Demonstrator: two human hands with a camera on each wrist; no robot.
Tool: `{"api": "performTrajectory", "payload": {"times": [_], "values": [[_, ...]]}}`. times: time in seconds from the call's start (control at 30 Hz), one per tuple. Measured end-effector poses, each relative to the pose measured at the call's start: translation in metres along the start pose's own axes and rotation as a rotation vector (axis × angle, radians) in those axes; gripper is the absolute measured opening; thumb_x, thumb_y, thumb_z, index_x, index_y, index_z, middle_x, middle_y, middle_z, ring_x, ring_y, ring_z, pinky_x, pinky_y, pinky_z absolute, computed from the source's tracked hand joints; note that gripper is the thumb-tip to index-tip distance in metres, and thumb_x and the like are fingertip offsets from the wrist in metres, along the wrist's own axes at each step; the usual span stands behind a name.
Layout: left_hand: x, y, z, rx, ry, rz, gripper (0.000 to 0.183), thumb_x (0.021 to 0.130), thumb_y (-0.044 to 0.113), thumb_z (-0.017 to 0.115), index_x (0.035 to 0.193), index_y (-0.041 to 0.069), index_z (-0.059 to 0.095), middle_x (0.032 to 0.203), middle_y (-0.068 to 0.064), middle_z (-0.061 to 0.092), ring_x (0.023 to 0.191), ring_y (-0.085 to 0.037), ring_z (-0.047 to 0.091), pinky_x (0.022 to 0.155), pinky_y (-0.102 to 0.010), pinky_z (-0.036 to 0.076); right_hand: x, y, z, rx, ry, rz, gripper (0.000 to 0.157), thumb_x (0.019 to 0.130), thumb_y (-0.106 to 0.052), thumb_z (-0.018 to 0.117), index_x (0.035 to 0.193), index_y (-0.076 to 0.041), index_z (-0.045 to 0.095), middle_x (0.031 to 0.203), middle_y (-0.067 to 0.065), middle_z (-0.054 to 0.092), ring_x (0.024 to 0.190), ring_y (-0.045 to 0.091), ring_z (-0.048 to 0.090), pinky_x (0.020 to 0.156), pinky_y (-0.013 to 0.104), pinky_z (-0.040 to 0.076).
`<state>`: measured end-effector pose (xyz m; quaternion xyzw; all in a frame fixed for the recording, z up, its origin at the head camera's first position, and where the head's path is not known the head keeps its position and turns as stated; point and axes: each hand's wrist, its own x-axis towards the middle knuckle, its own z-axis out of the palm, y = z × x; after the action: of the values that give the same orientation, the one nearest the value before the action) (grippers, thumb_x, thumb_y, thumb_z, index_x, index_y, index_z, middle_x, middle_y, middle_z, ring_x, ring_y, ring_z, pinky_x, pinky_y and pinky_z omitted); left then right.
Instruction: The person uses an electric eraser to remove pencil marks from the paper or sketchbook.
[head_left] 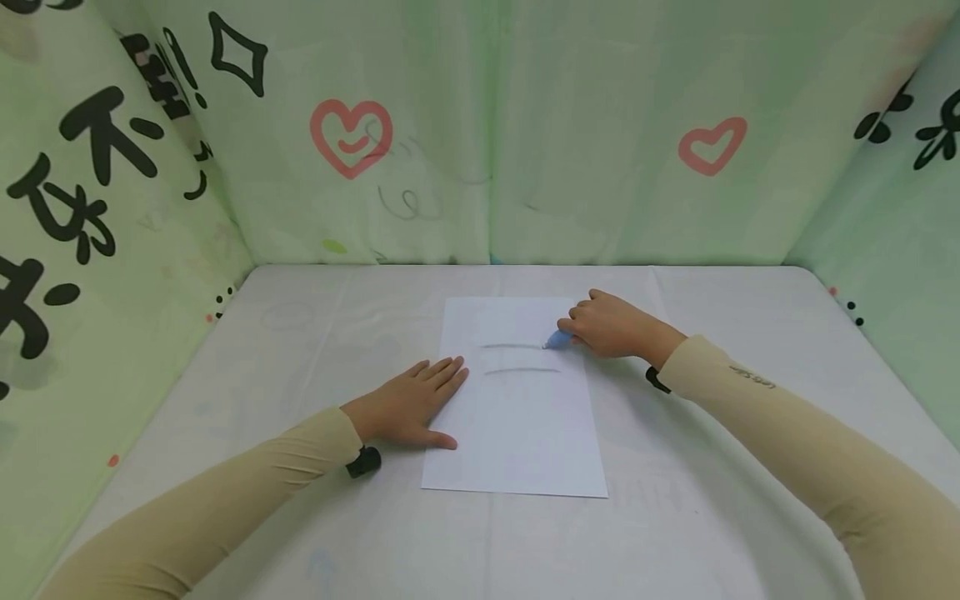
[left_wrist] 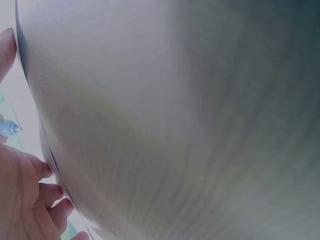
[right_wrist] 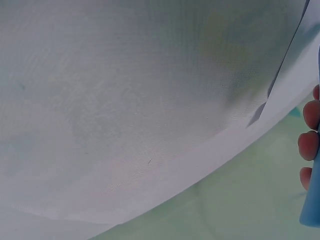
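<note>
A white sheet of paper (head_left: 517,442) lies on the table, with two faint grey curved lines (head_left: 521,371) across its upper half. My right hand (head_left: 611,325) grips a blue pen-like tube (head_left: 558,339) near the sheet's upper right edge. Its narrow tip is at the right end of the upper line. In the right wrist view several fingers (right_wrist: 309,145) curl round the blue barrel (right_wrist: 311,200). My left hand (head_left: 412,404) rests on the sheet's left edge, fingers straight and thumb spread. The tube's pale tip (left_wrist: 11,128) also shows in the left wrist view.
A white cloth (head_left: 315,350) covers the table. Green curtains (head_left: 585,200) with red hearts and black marks stand along the back and both sides. Black bands (head_left: 363,462) sit at both wrists.
</note>
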<state>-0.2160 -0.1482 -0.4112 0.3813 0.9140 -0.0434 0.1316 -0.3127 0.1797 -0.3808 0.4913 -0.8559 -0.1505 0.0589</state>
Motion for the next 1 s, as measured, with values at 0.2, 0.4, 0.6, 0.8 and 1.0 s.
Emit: {"api": "performTrajectory", "payload": {"times": [0.2,0.4,0.6,0.8,1.0], "values": [[-0.0014,-0.001,-0.0004,-0.01,-0.002,-0.003,0.099,0.084,0.069,0.046,0.152,0.006,0.011,0.16,-0.011,0.009,0.148,-0.027,0.012,0.118,-0.047,0.016,-0.002,-0.0014,-0.0028,0.008,0.002,-0.009,0.013,0.085,-0.017,0.068,0.089,-0.009,0.058,0.072,0.003,0.06,0.065,0.018,0.055,0.06,0.03,0.032],[0.0,-0.0011,0.0016,-0.006,0.006,0.005,0.099,0.084,0.069,0.046,0.151,0.006,0.011,0.16,-0.011,0.009,0.148,-0.027,0.012,0.118,-0.047,0.016,-0.0004,-0.0007,-0.0011,-0.021,0.031,-0.007,0.017,0.085,-0.018,0.068,0.088,-0.008,0.055,0.07,0.004,0.058,0.062,0.02,0.054,0.058,0.03,0.031],[-0.0003,0.0004,-0.0003,-0.02,0.006,0.004,0.099,0.085,0.069,0.047,0.151,0.006,0.011,0.16,-0.012,0.009,0.148,-0.027,0.012,0.118,-0.047,0.016,0.0004,0.0006,0.0,-0.025,0.039,-0.016,0.015,0.084,-0.017,0.068,0.088,-0.008,0.056,0.07,0.004,0.058,0.062,0.019,0.054,0.059,0.029,0.032],[-0.0018,0.0009,-0.0013,-0.026,0.01,0.008,0.098,0.085,0.067,0.048,0.151,0.005,0.011,0.159,-0.012,0.01,0.148,-0.027,0.012,0.118,-0.047,0.016,-0.0039,0.0013,0.0002,0.008,0.024,-0.02,0.014,0.084,-0.016,0.069,0.088,-0.009,0.057,0.071,0.003,0.06,0.064,0.018,0.055,0.059,0.03,0.033],[-0.0003,0.0001,0.0007,-0.015,0.01,0.009,0.099,0.085,0.069,0.046,0.151,0.006,0.011,0.16,-0.011,0.009,0.148,-0.027,0.012,0.118,-0.047,0.016,-0.0023,0.002,-0.0002,-0.016,0.039,-0.006,0.015,0.084,-0.015,0.068,0.088,-0.008,0.056,0.07,0.004,0.059,0.061,0.019,0.053,0.058,0.03,0.031]]}}
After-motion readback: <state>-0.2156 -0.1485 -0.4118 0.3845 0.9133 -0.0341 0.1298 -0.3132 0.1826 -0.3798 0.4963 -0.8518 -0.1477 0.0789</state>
